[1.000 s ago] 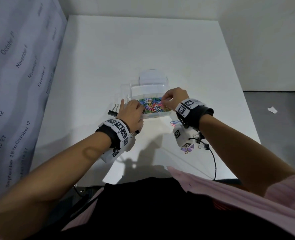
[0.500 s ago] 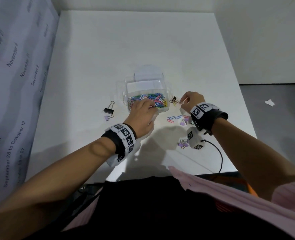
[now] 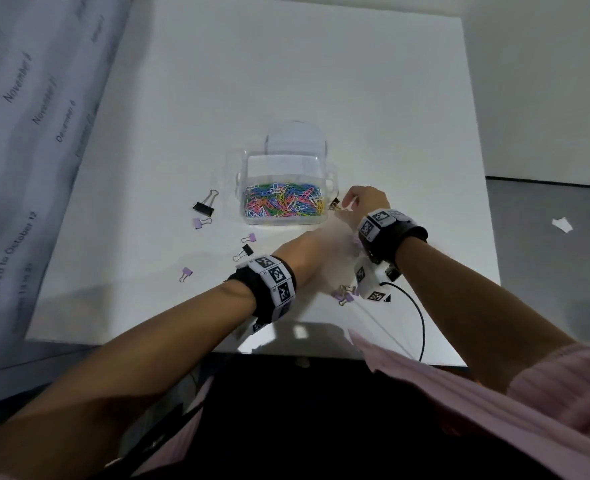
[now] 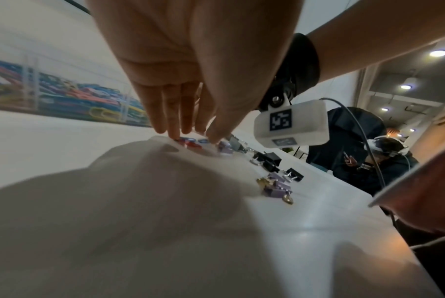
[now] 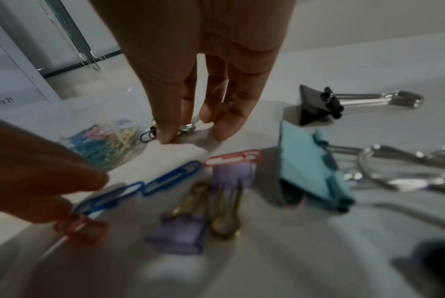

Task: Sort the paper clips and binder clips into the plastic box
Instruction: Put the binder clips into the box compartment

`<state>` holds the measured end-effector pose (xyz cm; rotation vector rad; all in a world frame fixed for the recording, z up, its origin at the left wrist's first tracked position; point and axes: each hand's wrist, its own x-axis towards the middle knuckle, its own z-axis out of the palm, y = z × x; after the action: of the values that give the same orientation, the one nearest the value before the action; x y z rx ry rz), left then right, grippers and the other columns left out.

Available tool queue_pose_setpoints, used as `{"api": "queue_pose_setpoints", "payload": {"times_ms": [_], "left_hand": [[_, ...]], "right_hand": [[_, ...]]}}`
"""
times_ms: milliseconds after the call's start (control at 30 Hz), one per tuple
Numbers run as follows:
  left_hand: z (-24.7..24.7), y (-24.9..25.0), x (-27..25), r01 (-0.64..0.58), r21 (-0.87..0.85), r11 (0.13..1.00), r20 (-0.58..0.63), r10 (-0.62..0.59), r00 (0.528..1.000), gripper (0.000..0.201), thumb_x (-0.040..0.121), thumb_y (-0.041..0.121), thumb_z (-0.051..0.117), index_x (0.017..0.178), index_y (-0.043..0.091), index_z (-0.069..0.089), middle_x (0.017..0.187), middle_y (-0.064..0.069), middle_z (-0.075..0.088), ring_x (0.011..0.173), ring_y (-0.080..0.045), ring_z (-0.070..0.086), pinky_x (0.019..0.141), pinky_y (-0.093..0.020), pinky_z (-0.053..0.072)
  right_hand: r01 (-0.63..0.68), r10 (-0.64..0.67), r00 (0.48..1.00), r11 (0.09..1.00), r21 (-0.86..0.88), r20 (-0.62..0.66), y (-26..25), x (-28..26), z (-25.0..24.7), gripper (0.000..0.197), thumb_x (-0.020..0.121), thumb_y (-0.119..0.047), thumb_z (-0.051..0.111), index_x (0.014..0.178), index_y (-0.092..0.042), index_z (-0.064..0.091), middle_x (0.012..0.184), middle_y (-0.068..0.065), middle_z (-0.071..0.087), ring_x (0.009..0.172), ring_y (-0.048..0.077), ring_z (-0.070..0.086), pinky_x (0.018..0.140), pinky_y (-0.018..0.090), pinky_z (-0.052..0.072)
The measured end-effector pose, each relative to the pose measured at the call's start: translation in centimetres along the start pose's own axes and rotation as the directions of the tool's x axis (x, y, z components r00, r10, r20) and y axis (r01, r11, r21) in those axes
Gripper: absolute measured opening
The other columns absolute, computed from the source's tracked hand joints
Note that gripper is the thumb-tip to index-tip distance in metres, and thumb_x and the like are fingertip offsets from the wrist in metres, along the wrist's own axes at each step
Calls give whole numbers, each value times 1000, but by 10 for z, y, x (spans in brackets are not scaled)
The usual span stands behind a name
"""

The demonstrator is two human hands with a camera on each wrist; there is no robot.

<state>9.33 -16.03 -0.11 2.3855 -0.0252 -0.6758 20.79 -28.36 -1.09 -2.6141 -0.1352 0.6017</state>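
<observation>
The clear plastic box (image 3: 252, 168) stands mid-table, its front compartment full of coloured paper clips (image 3: 283, 204). My right hand (image 3: 345, 202) is just right of the box, and its thumb and fingers pinch a small dark binder clip (image 3: 335, 204) on the table; the right wrist view shows the clip's metal loop (image 5: 188, 128) between them. My left hand (image 3: 316, 235) reaches in front of the box's right corner. Its straight fingertips (image 4: 175, 133) touch loose blue paper clips (image 5: 170, 178) and a red paper clip (image 5: 83, 229).
Loose binder clips lie left of the box: a black binder clip (image 3: 204, 206), a purple one (image 3: 200, 222), and more nearer me (image 3: 245, 251). A purple cluster (image 3: 345, 294) lies near the front edge. A teal binder clip (image 5: 313, 171) lies under my right wrist.
Both hands have left the box. The right went out past its right side to the small binder clip. The left dropped back and to the right, onto the loose paper clips.
</observation>
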Motion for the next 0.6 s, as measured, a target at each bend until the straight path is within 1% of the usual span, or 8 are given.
{"api": "queue_pose_setpoints", "payload": {"times_ms": [100, 167, 233, 300, 400, 433, 533, 600], "left_hand": [[8, 5, 11, 46, 68, 997, -25, -44, 999, 35, 95, 11, 38, 128, 3, 45, 131, -16, 45, 118, -33, 45, 97, -46, 44], [7, 9, 17, 88, 66, 994, -42, -85, 995, 28, 96, 17, 37, 119, 6, 49, 124, -16, 50, 111, -33, 49, 94, -45, 44], [8, 11, 23, 110, 51, 993, -70, -106, 992, 24, 94, 25, 39, 105, 8, 51, 110, -18, 56, 99, -35, 55, 89, -43, 43], [6, 7, 27, 84, 64, 994, -93, -77, 993, 21, 91, 22, 41, 97, 5, 54, 105, -21, 56, 97, -36, 55, 85, -43, 42], [6, -1, 25, 33, 71, 997, -50, -30, 998, 30, 89, 14, 40, 106, 0, 59, 113, -23, 54, 107, -34, 51, 90, -44, 44], [6, -6, 25, 32, 61, 998, -42, -29, 999, 32, 89, 14, 39, 108, -1, 60, 114, -22, 54, 108, -34, 51, 90, -43, 44], [2, -9, 22, 9, 104, 995, -30, -6, 1000, 22, 89, 9, 48, 104, -1, 61, 111, -22, 55, 106, -35, 54, 91, -43, 44], [2, -11, 19, -31, 151, 988, -20, 34, 999, 19, 90, 9, 49, 101, -1, 61, 111, -22, 54, 104, -35, 54, 92, -42, 44]], "right_hand": [[1, -1, 1000, 1000, 10, 7, 2, 1, -5, 14, 76, -23, 69, 87, -15, 68, 92, 6, 68, 91, 22, 63, 69, 23, 41], [-1, 1, 1000, 1000, -6, 30, 3, 0, -8, 12, 77, -22, 65, 86, -17, 70, 95, 5, 71, 85, 19, 61, 69, 22, 44], [-3, 4, 999, 1000, -13, 45, 4, -2, -10, 13, 78, -19, 60, 85, -17, 71, 96, 4, 72, 82, 18, 59, 70, 22, 45], [-9, 9, 1000, 1000, 9, 21, 6, -6, -10, 15, 77, -14, 55, 81, -14, 70, 96, 5, 72, 89, 22, 62, 72, 24, 47], [48, -48, 999, 999, 22, -13, 11, -13, -10, 14, 76, -8, 55, 76, -12, 68, 93, 10, 72, 90, 26, 63, 74, 26, 48], [79, -79, 997, 997, 26, -1, 12, -15, -10, 12, 76, -7, 58, 77, -10, 69, 92, 11, 72, 87, 26, 63, 71, 22, 46], [122, -123, 990, 992, 16, 75, 7, -16, -12, 11, 76, -6, 62, 82, -9, 71, 90, 7, 72, 75, 15, 55, 58, 8, 37], [116, -115, 989, 993, -1, 92, 0, -14, -10, 17, 77, -7, 58, 84, -17, 69, 88, 3, 69, 75, 15, 53, 63, 17, 41]]}}
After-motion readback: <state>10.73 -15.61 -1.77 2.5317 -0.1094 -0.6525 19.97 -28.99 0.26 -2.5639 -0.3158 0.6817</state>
